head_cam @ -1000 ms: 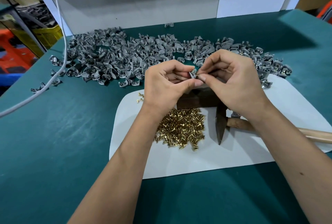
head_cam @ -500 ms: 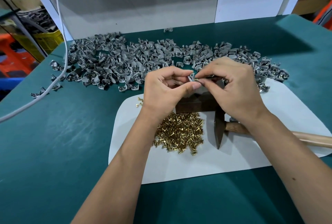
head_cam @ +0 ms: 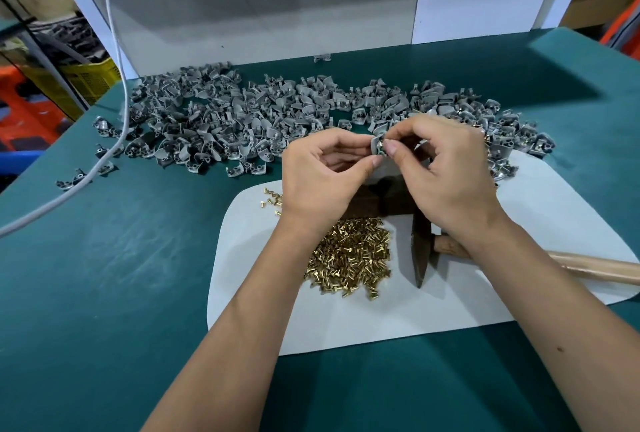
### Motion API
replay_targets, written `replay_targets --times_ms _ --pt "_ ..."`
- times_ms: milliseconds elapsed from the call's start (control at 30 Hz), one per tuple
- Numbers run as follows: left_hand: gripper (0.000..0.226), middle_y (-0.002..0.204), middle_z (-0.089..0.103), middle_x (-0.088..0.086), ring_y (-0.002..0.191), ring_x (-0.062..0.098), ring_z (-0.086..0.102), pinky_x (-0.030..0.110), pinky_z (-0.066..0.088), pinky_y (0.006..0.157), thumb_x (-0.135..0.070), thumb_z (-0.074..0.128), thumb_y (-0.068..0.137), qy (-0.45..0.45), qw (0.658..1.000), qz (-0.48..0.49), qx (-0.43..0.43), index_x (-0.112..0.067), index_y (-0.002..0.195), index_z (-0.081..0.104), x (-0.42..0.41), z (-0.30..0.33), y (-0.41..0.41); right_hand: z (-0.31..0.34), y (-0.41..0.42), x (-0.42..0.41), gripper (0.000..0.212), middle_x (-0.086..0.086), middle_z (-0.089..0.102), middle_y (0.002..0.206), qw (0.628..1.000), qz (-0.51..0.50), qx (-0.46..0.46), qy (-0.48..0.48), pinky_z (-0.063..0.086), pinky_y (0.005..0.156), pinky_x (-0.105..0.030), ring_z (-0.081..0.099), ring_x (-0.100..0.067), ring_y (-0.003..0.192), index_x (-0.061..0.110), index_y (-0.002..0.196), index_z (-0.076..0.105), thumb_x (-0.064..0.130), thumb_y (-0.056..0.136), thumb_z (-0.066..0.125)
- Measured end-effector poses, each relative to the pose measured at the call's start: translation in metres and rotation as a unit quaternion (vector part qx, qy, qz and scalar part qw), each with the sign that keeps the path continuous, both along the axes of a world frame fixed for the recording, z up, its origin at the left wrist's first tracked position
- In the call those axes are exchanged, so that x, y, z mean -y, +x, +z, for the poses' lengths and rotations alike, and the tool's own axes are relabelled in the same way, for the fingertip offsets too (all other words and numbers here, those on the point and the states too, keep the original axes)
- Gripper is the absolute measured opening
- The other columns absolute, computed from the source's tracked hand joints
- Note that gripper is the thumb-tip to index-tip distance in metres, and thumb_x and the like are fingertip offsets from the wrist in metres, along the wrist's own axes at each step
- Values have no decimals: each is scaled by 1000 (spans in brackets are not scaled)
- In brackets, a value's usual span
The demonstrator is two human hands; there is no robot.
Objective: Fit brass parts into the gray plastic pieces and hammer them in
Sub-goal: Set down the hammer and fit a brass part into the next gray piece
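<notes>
My left hand (head_cam: 322,178) pinches a small gray plastic piece (head_cam: 376,146) between thumb and fingers, held above a dark block (head_cam: 377,204). My right hand (head_cam: 446,171) meets it from the right, its thumb and forefinger pinching a brass part against the piece. A heap of brass parts (head_cam: 349,255) lies on the white sheet (head_cam: 540,209) below my left wrist. A hammer (head_cam: 420,251) lies on the sheet under my right wrist, its wooden handle (head_cam: 595,265) pointing right.
A wide pile of gray plastic pieces (head_cam: 242,119) stretches across the green table (head_cam: 104,275) behind my hands. A white cable (head_cam: 117,92) hangs at the left. A gray and white panel (head_cam: 277,8) backs the table. Crates stand beyond the left edge.
Both hands stay together on the gray piece and have shifted slightly downward in view. The right fingers have worked the brass part closer into the piece.
</notes>
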State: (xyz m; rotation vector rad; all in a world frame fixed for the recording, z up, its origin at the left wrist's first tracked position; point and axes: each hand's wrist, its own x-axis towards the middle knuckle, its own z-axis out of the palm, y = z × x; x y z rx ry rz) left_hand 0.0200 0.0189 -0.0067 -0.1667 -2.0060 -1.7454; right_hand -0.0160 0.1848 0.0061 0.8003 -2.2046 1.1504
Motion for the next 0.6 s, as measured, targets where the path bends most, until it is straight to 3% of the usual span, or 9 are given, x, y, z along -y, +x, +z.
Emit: replay_targets --times_ms 167,400,600 --pt "19 90 79 12 86 30 77 45 63 84 6 83 77 33 999 3 28 -4 93 79 -1 1 1 -1 1 2 5 2 71 86 1000 -6 -10 18 51 74 -25 64 -13 83 10 93 75 12 92 71" --pt "17 83 78 15 77 24 75 32 62 75 11 82 76 71 996 1 59 -4 84 78 -4 0 0 -4 3 5 2 0 66 84 999 -9 -30 38 47 73 -24 59 -15 82 7 88 70 5 88 69" --pt "13 83 77 17 76 26 74 40 63 79 10 82 77 58 996 16 59 3 87 77 -6 2 1 -4 6 6 5 -1 65 83 998 -18 -44 39 45 73 -24 57 -15 81 6 85 68 1 85 69"
